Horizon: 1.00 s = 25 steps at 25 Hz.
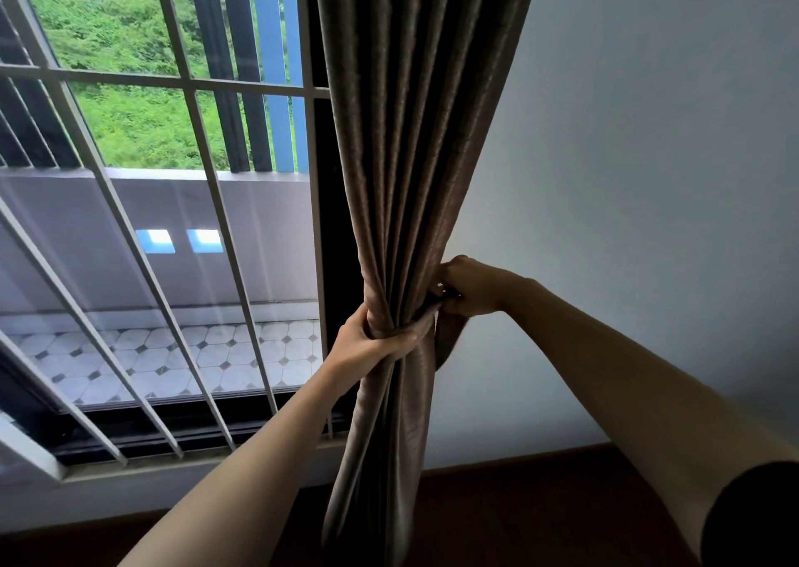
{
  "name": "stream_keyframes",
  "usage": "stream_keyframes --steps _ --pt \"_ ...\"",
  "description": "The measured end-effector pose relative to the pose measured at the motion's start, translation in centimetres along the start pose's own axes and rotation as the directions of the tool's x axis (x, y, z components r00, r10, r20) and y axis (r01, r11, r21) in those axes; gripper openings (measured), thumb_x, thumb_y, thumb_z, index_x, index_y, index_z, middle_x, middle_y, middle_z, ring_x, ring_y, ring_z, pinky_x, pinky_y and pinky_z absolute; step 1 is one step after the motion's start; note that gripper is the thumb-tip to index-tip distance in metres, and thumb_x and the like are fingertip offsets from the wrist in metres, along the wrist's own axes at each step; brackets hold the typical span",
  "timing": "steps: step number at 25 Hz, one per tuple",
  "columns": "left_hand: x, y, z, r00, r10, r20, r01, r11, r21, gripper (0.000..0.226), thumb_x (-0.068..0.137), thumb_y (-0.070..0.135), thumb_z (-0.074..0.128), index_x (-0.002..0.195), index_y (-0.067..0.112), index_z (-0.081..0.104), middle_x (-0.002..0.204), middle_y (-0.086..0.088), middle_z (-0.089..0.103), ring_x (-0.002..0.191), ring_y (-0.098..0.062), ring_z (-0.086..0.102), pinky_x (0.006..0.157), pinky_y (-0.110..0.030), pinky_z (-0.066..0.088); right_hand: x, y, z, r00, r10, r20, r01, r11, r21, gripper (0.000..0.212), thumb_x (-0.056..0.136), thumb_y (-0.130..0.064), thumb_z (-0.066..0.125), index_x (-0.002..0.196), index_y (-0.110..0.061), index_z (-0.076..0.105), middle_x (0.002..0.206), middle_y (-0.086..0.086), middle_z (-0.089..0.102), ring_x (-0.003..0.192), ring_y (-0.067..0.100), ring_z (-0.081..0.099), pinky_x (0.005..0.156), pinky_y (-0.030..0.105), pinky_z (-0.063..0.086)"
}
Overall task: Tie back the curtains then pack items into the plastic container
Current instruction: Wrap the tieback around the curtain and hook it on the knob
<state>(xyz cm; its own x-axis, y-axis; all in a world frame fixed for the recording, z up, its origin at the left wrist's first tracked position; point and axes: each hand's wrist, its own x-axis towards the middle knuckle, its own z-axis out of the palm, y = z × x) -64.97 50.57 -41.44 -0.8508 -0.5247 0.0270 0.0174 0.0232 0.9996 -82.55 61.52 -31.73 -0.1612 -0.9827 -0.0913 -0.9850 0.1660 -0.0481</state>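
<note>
A brown curtain (415,142) hangs at the right side of the window, gathered into a narrow bunch at mid height. A tieback band (415,330) of the same cloth wraps around the bunch. My left hand (367,343) grips the bunch and the band from the left. My right hand (469,285) is closed on the band's end at the curtain's right edge, against the wall; a small dark fitting shows by its fingers. The plastic container is out of sight.
A window with a white metal grille (186,86) fills the left side, with a tiled balcony behind. A pale wall (648,177) stands on the right. Dark wooden flooring (540,510) runs below the wall.
</note>
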Motion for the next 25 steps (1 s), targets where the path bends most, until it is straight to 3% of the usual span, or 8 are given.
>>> stream_keyframes --steps 3,7,10,13,16,19,23,25 --pt "0.2 0.1 0.0 1.000 0.007 0.013 -0.007 1.000 -0.005 0.052 0.059 0.028 0.084 0.106 0.032 0.061 0.104 0.006 0.071 0.097 -0.008 0.067 0.080 -0.022 0.054 0.4 0.1 -0.3 0.998 0.028 0.047 -0.027 0.999 -0.023 0.025 0.082 -0.008 0.056 0.107 -0.006 0.057 0.098 0.012 0.065 0.090 0.027 0.058 0.075 0.026 0.034" --pt "0.1 0.2 -0.1 0.998 -0.012 0.069 0.013 1.000 -0.005 0.049 0.062 0.020 0.081 0.107 0.024 0.062 0.102 0.002 0.072 0.095 -0.012 0.068 0.078 -0.021 0.053 0.9 -0.2 -1.7 0.997 0.016 0.075 -0.010 0.996 -0.086 0.029 0.083 -0.010 0.060 0.112 -0.005 0.062 0.114 0.012 0.061 0.101 0.027 0.057 0.076 0.021 0.035" --pt "0.1 0.3 -0.4 0.993 -0.027 0.114 0.027 1.000 0.003 0.052 0.058 0.021 0.083 0.106 0.021 0.064 0.102 0.000 0.072 0.097 -0.015 0.068 0.082 -0.024 0.054 0.6 -0.7 -1.8 0.998 -0.054 -0.031 0.049 0.991 -0.127 0.034 0.085 -0.009 0.060 0.119 -0.005 0.060 0.119 0.012 0.061 0.102 0.029 0.060 0.085 0.028 0.045" --pt "0.2 0.6 -0.7 0.986 -0.043 0.162 0.044 0.999 -0.003 0.057 0.052 0.024 0.082 0.106 0.024 0.064 0.104 0.000 0.072 0.100 -0.015 0.067 0.087 -0.027 0.053 0.7 -0.9 0.5 0.974 0.072 -0.216 -0.052 0.994 0.094 0.038 0.088 -0.018 0.058 0.125 -0.012 0.055 0.125 0.014 0.058 0.106 0.031 0.059 0.091 0.040 0.050" --pt "0.1 0.7 -0.8 0.974 -0.058 0.220 0.064 0.998 -0.022 0.057 0.051 0.020 0.077 0.106 0.024 0.062 0.104 -0.001 0.071 0.099 -0.015 0.067 0.083 -0.024 0.052 1.2 -1.3 2.7 0.946 0.246 -0.209 -0.201 0.956 0.216 0.049 0.084 -0.018 0.059 0.131 -0.014 0.047 0.137 0.015 0.043 0.118 0.035 0.048 0.098 0.049 0.044" --pt "0.0 0.8 -0.9 0.962 -0.078 0.261 0.080 0.997 0.005 0.052 0.053 0.015 0.070 0.104 0.020 0.062 0.097 0.002 0.070 0.094 -0.015 0.066 0.079 -0.023 0.051 0.5 -1.5 4.0 0.941 0.208 -0.267 -0.096 0.921 0.378 0.057 0.079 0.002 0.060 0.132 -0.012 0.046 0.139 0.015 0.035 0.114 0.026 0.043 0.096 0.036 0.043" --pt "-0.4 1.0 -0.7 0.941 -0.112 0.321 0.098 0.993 0.060 0.038 0.050 0.002 0.046 0.081 0.020 0.058 0.064 0.010 0.056 0.065 -0.008 0.050 0.054 -0.018 0.040 -1.1 -3.2 4.8 0.919 0.304 -0.250 -0.042 0.707 0.706 0.053 0.078 0.016 0.049 0.121 -0.015 0.049 0.120 0.002 0.054 0.111 0.018 0.050 0.097 0.035 0.043" --pt "-0.6 1.2 -0.5 0.937 -0.129 0.325 0.113 0.991 0.067 0.043 0.047 0.002 0.042 0.084 0.018 0.057 0.066 0.005 0.052 0.061 -0.008 0.046 0.050 -0.018 0.036 -1.7 -4.0 4.7 0.914 0.345 -0.211 -0.050 0.614 0.788 0.049 0.081 0.018 0.046 0.111 -0.021 0.051 0.108 -0.003 0.055 0.105 0.013 0.050 0.094 0.030 0.042"
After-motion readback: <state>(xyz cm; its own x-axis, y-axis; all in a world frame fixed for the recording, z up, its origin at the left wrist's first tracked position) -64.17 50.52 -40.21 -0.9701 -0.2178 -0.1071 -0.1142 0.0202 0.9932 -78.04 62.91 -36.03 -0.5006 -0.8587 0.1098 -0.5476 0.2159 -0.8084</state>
